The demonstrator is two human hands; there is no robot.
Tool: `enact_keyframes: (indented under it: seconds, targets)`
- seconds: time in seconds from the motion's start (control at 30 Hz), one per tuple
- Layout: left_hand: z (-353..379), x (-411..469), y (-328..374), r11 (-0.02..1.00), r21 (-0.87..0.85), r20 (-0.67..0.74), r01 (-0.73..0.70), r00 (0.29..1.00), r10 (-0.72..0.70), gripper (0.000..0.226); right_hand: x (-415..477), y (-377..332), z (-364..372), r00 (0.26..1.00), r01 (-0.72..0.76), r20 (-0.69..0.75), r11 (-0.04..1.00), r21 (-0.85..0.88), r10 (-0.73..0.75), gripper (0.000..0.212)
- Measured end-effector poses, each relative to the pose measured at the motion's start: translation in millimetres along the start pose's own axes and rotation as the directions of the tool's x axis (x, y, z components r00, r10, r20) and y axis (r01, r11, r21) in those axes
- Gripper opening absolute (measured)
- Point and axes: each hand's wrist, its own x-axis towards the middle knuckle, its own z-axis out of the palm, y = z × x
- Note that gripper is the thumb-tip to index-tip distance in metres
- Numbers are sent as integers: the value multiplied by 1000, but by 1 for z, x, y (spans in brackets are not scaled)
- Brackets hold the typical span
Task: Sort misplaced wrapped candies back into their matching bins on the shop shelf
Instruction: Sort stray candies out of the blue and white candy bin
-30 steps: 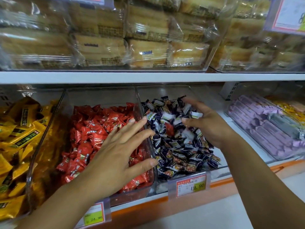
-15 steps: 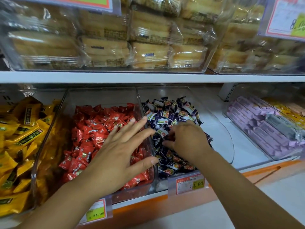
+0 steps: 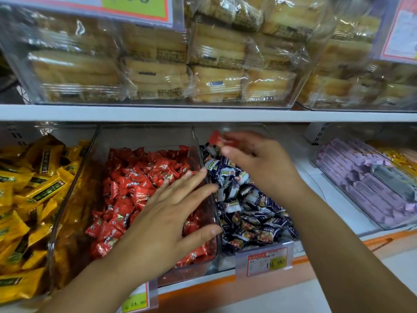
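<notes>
I am working on the return step of the sort. My left grip [image 3: 167,224] is lying open, fingers straight and spread, hovering over the heap of red foil-wrapped candies [image 3: 135,184] in their clear plastic bin [image 3: 185,273], with the fingertips reaching the wall shared with the next bin. To the right, my right grip [image 3: 261,163] is pinching one stray red wrapped candy [image 3: 216,137] at the fingertips. It is blurred, but its colour is matching the red heap. I am holding it up in the air above the back of the clear bin [image 3: 225,263] of dark blue and white wrapped candies [image 3: 246,213], so it is out of the wrong pile but not yet home.

I am judging that the next move calls for carrying it leftward over the dividing wall and letting it go above the red heap. The left grip may need to be moving aside to leave room. After that I expect to be searching the blue pile for more strays.

As for the shelf, glossy yellow wrapped bars [image 3: 29,199] are filling the bin at far left. A red-bordered price label [image 3: 267,260] is hanging on the blue bin's front. The white lower shelf [image 3: 316,184] is showing bare beside it, and pale purple wrapped bars [image 3: 356,181] are lying in a clear tray at far right. Above, a white shelf board [image 3: 203,115] is carrying clear-wrapped golden cakes [image 3: 214,64].
</notes>
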Motion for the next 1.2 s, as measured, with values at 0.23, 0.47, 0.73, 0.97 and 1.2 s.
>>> enact_keyframes:
  seconds: [0.23, 0.47, 0.73, 0.97, 1.2]
  targets:
    - [-4, 2, 0, 1000, -27, -5, 7, 1000, -8, 66, -2, 16, -22, 858, 17, 455, 874, -485, 236, 33]
    - [-7, 8, 0, 1000, 3, 14, 16, 1000, -16, 71, -19, 42, 30, 659, 276, 597, 590, -758, 458, 110]
    - [-2, 4, 3, 998, -59, 0, 34, 999, -34, 68, -11, 47, 32, 749, 103, 560, 773, -626, 354, 100]
    - [-3, 3, 4, 998, -60, 11, 37, 999, -36, 66, -12, 57, 33, 734, 57, 581, 820, -569, 351, 94]
    - [-4, 3, 4, 997, -68, 15, 47, 999, -46, 66, -3, 57, 24, 875, -210, 398, 957, -199, 275, 56]
